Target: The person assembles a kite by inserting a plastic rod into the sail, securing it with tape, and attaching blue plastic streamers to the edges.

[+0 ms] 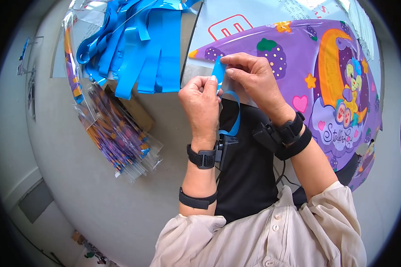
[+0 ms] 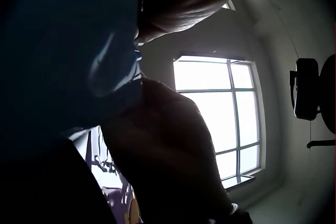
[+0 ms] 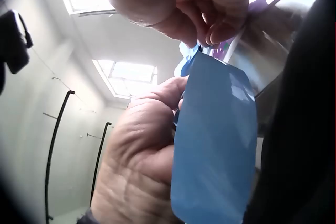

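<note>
A strip of shiny blue plastic ribbon point(image 1: 218, 70) runs between my two hands, its lower part looping down toward the left wrist. My left hand point(image 1: 198, 106) grips the ribbon, thumb pressed along it. With thumb and forefinger my right hand point(image 1: 257, 79) pinches at the ribbon's upper end, close to the pointed corner of a purple printed plastic sheet point(image 1: 294, 91). That sheet carries a moon, a cartoon figure and lettering. In the right wrist view the blue ribbon point(image 3: 215, 145) hangs broad in front of the left hand point(image 3: 142, 155). The left wrist view is mostly dark.
A heap of blue ribbon strips point(image 1: 160, 53) lies at the back left. Left of it, a bundle of printed plastic pieces point(image 1: 116, 133) hangs low. Beneath the purple sheet is a pale surface with red print point(image 1: 205, 38). Dark cloth point(image 1: 247, 169) covers my lap.
</note>
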Demonstrator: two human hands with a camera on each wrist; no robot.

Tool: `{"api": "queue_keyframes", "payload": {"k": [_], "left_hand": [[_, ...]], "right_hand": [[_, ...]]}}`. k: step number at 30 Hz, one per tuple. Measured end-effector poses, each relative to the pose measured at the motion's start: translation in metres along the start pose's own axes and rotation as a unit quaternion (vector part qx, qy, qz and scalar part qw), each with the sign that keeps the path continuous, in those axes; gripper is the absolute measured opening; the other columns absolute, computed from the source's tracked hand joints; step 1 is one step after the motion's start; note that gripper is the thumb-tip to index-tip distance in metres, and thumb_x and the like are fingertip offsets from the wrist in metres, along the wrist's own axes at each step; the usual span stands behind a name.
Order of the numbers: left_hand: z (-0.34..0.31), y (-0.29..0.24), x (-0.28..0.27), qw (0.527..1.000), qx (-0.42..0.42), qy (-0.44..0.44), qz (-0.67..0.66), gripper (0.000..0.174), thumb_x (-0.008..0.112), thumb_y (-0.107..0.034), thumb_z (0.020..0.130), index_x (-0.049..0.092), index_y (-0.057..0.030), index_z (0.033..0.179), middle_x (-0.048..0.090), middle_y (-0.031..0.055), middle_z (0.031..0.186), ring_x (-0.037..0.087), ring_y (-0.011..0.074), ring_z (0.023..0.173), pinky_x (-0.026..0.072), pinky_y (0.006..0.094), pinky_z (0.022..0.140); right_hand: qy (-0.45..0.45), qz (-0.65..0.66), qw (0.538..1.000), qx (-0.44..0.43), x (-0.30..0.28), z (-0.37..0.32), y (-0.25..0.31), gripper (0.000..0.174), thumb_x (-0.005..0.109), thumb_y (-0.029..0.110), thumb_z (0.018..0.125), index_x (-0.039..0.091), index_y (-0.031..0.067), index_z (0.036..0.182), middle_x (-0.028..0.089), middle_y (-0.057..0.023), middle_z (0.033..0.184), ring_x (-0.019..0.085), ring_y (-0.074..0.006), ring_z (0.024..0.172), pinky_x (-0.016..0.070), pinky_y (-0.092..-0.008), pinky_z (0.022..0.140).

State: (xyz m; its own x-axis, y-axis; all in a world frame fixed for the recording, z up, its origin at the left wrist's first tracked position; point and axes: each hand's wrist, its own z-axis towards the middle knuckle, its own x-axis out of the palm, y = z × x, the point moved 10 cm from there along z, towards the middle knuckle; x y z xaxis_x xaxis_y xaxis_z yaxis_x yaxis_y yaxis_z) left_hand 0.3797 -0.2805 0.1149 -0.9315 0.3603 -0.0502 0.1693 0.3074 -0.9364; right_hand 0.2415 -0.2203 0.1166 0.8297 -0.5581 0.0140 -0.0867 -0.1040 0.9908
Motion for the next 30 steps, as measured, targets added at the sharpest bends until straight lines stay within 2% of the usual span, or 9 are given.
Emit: {"api": "queue_keyframes", "payload": {"k": [1,3,9,10,12,15,25,27,30], "left_hand": [[0.0,0.001,0.001,1.0,-0.001,0.0,0.001,0.012,0.061,-0.007,0.084,0.062,0.0017,0.075,0.057,0.0024,0.061,0.049,0.0033,0.049,0.037,0.0157,0.043],[0.001,0.001,-0.001,1.0,0.011,-0.018,-0.017,0.012,0.06,-0.007,0.084,0.061,0.0019,0.076,0.057,0.0024,0.061,0.047,0.0032,0.047,0.0364,0.0157,0.042],[0.003,0.002,-0.006,0.999,0.016,-0.037,-0.009,0.012,0.059,-0.006,0.084,0.061,0.0017,0.075,0.056,0.0027,0.06,0.045,0.0029,0.045,0.0354,0.0155,0.041],[0.004,0.002,-0.006,0.999,0.016,-0.037,-0.009,0.012,0.059,-0.006,0.084,0.061,0.0017,0.075,0.056,0.0027,0.06,0.045,0.0029,0.045,0.0354,0.0155,0.041],[0.006,0.001,-0.007,0.999,0.016,-0.044,0.003,0.013,0.059,-0.007,0.084,0.06,0.0007,0.074,0.056,0.0027,0.059,0.045,0.003,0.044,0.0343,0.0155,0.04],[0.009,0.001,-0.022,0.997,0.008,-0.072,0.013,0.014,0.06,-0.007,0.084,0.06,-0.0003,0.072,0.056,0.0023,0.058,0.045,0.0032,0.043,0.0332,0.0153,0.039],[0.011,-0.001,-0.017,0.999,-0.011,-0.052,-0.005,0.013,0.059,-0.006,0.084,0.06,0.0025,0.074,0.056,0.0033,0.056,0.05,0.0041,0.045,0.0387,0.0163,0.04],[0.012,-0.001,-0.013,0.999,-0.005,-0.043,0.003,0.013,0.059,-0.006,0.084,0.06,0.0027,0.074,0.057,0.0033,0.057,0.051,0.0043,0.045,0.0397,0.0163,0.041],[0.011,0.0,-0.011,0.999,-0.016,-0.039,0.022,0.013,0.059,-0.005,0.084,0.06,0.0027,0.074,0.057,0.0034,0.058,0.052,0.0046,0.047,0.0406,0.0163,0.041]], "right_hand": [[-0.001,0.001,1.0,0.001,0.001,0.0,0.003,0.023,0.06,0.002,0.077,0.066,-0.0024,0.098,0.066,-0.0099,0.092,0.061,-0.0135,0.08,0.0489,-0.0242,0.071],[-0.025,-0.108,0.989,-0.099,0.002,-0.008,0.031,0.024,0.057,-0.001,0.075,0.064,-0.0027,0.099,0.062,-0.0125,0.096,0.062,-0.0205,0.081,0.0489,-0.0274,0.07],[0.011,-0.31,0.934,-0.177,0.011,-0.023,0.046,0.03,0.054,-0.005,0.074,0.061,-0.0015,0.103,0.056,-0.0138,0.085,0.056,-0.0307,0.078,0.0458,-0.0366,0.066],[0.011,-0.309,0.934,-0.176,0.011,-0.023,0.047,0.03,0.054,-0.005,0.074,0.061,-0.0015,0.103,0.056,-0.0138,0.085,0.056,-0.0307,0.078,0.0458,-0.0366,0.066],[0.054,-0.443,0.873,-0.196,0.023,-0.024,0.047,0.037,0.054,-0.002,0.074,0.058,0.0013,0.111,0.053,-0.0119,0.086,0.054,-0.0281,0.081,0.0431,-0.0373,0.068],[0.107,-0.509,0.827,-0.211,0.032,-0.027,0.047,0.042,0.054,0.001,0.075,0.054,0.0033,0.117,0.052,-0.0105,0.089,0.052,-0.0257,0.085,0.0408,-0.036,0.07],[0.109,-0.512,0.823,-0.222,0.03,-0.03,0.042,0.042,0.054,0.003,0.075,0.053,0.001,0.117,0.051,-0.0093,0.089,0.052,-0.0235,0.085,0.0394,-0.0348,0.07],[0.107,-0.478,0.849,-0.2,0.029,-0.028,0.041,0.052,0.054,-0.008,0.069,0.051,-0.0002,0.12,0.05,-0.0119,0.091,0.051,-0.0273,0.085,0.0408,-0.0355,0.079],[0.099,-0.484,0.843,-0.21,0.031,-0.03,0.041,0.052,0.053,-0.008,0.069,0.051,0.0005,0.12,0.05,-0.0114,0.091,0.051,-0.0263,0.085,0.0405,-0.0347,0.077]]}}
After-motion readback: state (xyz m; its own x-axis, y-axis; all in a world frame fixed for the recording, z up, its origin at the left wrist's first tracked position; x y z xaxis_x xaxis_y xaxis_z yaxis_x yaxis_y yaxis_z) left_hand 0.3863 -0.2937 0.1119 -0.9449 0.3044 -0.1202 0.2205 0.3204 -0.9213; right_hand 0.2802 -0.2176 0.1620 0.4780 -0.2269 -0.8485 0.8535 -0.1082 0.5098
